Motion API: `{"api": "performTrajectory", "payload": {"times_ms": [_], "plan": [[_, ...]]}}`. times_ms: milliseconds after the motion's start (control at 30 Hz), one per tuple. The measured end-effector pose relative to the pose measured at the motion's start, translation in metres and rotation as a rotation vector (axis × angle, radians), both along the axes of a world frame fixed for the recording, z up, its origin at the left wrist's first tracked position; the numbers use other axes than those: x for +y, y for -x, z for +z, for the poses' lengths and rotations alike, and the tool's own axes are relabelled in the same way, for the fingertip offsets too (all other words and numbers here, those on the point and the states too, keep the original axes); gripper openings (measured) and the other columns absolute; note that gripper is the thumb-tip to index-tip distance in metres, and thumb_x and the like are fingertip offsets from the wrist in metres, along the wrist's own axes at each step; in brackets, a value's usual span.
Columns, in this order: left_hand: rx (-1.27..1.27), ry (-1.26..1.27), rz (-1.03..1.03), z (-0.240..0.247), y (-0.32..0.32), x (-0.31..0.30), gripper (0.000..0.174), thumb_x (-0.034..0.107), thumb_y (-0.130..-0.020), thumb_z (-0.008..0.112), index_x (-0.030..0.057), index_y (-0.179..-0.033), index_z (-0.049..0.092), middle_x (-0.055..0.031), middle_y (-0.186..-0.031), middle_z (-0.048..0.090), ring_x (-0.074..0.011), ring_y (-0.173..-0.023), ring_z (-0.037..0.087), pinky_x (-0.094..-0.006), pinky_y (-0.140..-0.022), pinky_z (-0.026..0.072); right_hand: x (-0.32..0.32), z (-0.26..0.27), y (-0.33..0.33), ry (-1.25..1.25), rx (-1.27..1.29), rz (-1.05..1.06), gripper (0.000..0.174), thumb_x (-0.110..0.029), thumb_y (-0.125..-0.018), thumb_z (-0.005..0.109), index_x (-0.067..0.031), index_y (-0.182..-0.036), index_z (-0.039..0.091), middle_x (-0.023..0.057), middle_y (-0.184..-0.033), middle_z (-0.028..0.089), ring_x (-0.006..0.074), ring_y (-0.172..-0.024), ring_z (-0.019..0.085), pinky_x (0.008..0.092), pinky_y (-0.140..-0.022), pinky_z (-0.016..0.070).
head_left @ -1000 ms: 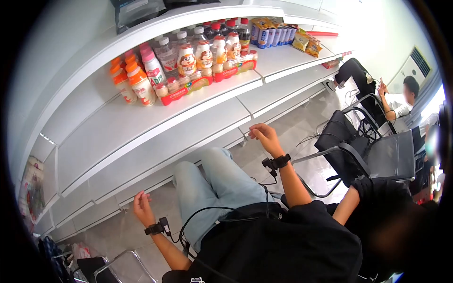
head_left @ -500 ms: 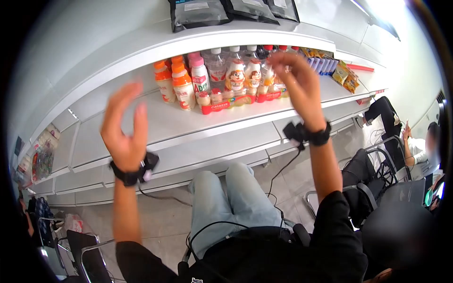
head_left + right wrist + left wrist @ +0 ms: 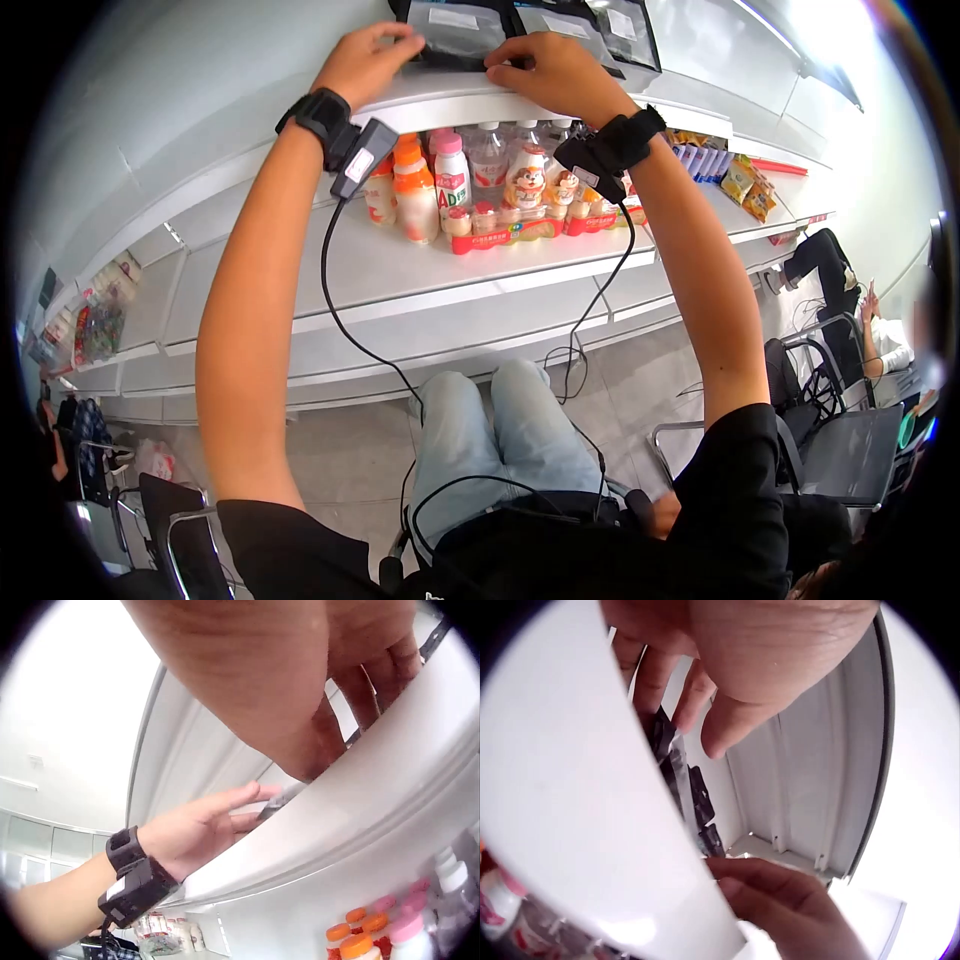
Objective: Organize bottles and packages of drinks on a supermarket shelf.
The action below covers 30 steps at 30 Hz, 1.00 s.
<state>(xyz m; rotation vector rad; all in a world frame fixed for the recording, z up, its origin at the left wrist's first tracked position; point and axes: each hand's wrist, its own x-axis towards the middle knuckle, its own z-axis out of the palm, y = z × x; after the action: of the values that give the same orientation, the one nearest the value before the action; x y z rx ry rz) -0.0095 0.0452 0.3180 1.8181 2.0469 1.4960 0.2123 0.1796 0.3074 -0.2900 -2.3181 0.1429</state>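
Note:
A flat black-edged bag point(image 3: 455, 35) with a white label lies on the upper shelf, and both hands reach to it. My left hand point(image 3: 368, 65) is at its left side, thumb apart from the fingers; in the left wrist view the fingertips point(image 3: 684, 720) reach down beside the dark packaging point(image 3: 676, 769). At the bag's near right corner is my right hand point(image 3: 565, 80), thumb and forefinger close together. The shelf edge hides its fingertips in the right wrist view, so I cannot tell whether they pinch the bag.
More black-edged bags point(image 3: 565, 25) lie to the right. On the shelf below stand orange-capped bottles point(image 3: 415, 195), a pink-capped bottle point(image 3: 452, 170), red-based packs of small bottles point(image 3: 510, 235) and yellow snack bags point(image 3: 750, 185). Cables hang from both wrists. A person sits near chairs point(image 3: 850, 450) at right.
Both hands have risen from low in front of the body, past the drinks shelf, up to the bag on the upper shelf. The head view has turned to face the shelves.

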Motion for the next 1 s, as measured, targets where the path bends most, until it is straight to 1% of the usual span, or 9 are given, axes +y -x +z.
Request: {"api": "performTrajectory", "payload": {"times_ms": [200,233,333,400,467,533,733,933,1000], "plan": [[-0.508,-0.106,-0.221,0.007,0.006,-0.008,0.038,0.019,-0.091,0.068,0.0056,-0.124,0.053,-0.0113,-0.121,0.060,-0.0217,-0.102,0.066,-0.0340,-0.092,0.0532,-0.012,-0.004,0.009,-0.072,0.093,0.066,0.025,-0.023,-0.082,0.068,-0.0044,-0.098,0.073,0.0183,-0.098,0.070,0.0331,-0.088,0.068,0.0378,-0.080,0.0527],[-0.634,-0.125,-0.228,0.004,0.016,0.002,0.039,0.009,-0.090,0.068,0.0076,-0.124,0.050,-0.0116,-0.108,0.058,-0.0239,-0.087,0.066,-0.0367,-0.074,0.0590,-0.015,-0.005,0.008,-0.078,0.118,0.095,0.026,-0.022,-0.082,0.068,-0.0033,-0.100,0.073,0.0191,-0.099,0.069,0.0333,-0.090,0.067,0.0379,-0.082,0.0523],[-0.396,-0.400,-0.252,0.001,-0.002,-0.037,0.021,0.003,-0.093,0.060,0.0011,-0.114,0.056,-0.0047,-0.099,0.059,-0.0126,-0.090,0.062,-0.0278,-0.079,0.0569,-0.042,-0.007,0.005,-0.078,0.228,0.218,0.027,-0.014,-0.084,0.067,-0.0044,-0.110,0.070,0.0162,-0.107,0.067,0.0295,-0.095,0.065,0.0360,-0.084,0.0512],[-0.443,-0.373,-0.195,-0.001,-0.005,-0.065,0.022,0.008,-0.095,0.060,0.0012,-0.115,0.054,-0.0074,-0.100,0.062,-0.0149,-0.092,0.064,-0.0268,-0.080,0.0556,-0.072,-0.010,0.006,-0.052,0.273,0.315,0.028,-0.011,-0.085,0.067,-0.0044,-0.112,0.069,0.0140,-0.110,0.066,0.0265,-0.099,0.065,0.0344,-0.087,0.0505],[-0.196,-0.568,-0.261,-0.033,-0.038,-0.137,0.029,0.011,-0.094,0.061,0.0032,-0.120,0.052,-0.0097,-0.116,0.058,-0.0191,-0.103,0.062,-0.0395,-0.094,0.0529,-0.103,-0.010,-0.007,-0.040,0.317,0.385,0.029,-0.007,-0.086,0.066,-0.0043,-0.114,0.067,0.0118,-0.113,0.066,0.0235,-0.102,0.064,0.0328,-0.090,0.0498],[-0.348,-0.622,-0.197,-0.063,-0.064,-0.187,0.019,0.001,-0.092,0.060,-0.0004,-0.110,0.055,-0.0053,-0.103,0.055,-0.0153,-0.092,0.062,-0.0354,-0.085,0.0557,-0.137,-0.020,-0.015,0.019,0.296,0.501,0.031,-0.001,-0.083,0.067,-0.0029,-0.114,0.067,0.0105,-0.115,0.066,0.0233,-0.107,0.063,0.0328,-0.092,0.0494],[-0.354,-0.404,0.034,-0.187,-0.067,-0.299,0.020,-0.009,-0.087,0.063,-0.0005,-0.103,0.056,-0.0059,-0.102,0.056,-0.0143,-0.090,0.061,-0.0337,-0.082,0.0555,-0.200,-0.103,-0.011,0.254,-0.019,0.704,0.032,-0.002,-0.082,0.067,-0.0040,-0.114,0.065,0.0106,-0.113,0.063,0.0292,-0.100,0.064,0.0354,-0.082,0.0535],[-0.751,-0.230,0.080,-0.254,-0.050,-0.298,0.025,-0.006,-0.089,0.063,0.0019,-0.110,0.053,-0.0039,-0.107,0.055,-0.0117,-0.092,0.059,-0.0259,-0.081,0.0502,-0.205,-0.180,0.023,0.457,-0.208,0.694,0.034,-0.003,-0.083,0.067,-0.0046,-0.117,0.065,0.0124,-0.117,0.062,0.0308,-0.105,0.062,0.0373,-0.088,0.0514],[-0.647,-0.154,0.126,-0.276,-0.016,-0.285,0.028,-0.004,-0.089,0.063,0.0031,-0.113,0.051,-0.0026,-0.108,0.054,-0.0098,-0.092,0.057,-0.0241,-0.079,0.0487,-0.198,-0.202,0.047,0.479,-0.201,0.641,0.034,-0.004,-0.083,0.067,-0.0040,-0.117,0.065,0.0127,-0.118,0.062,0.0304,-0.107,0.061,0.0369,-0.091,0.0509]]}}
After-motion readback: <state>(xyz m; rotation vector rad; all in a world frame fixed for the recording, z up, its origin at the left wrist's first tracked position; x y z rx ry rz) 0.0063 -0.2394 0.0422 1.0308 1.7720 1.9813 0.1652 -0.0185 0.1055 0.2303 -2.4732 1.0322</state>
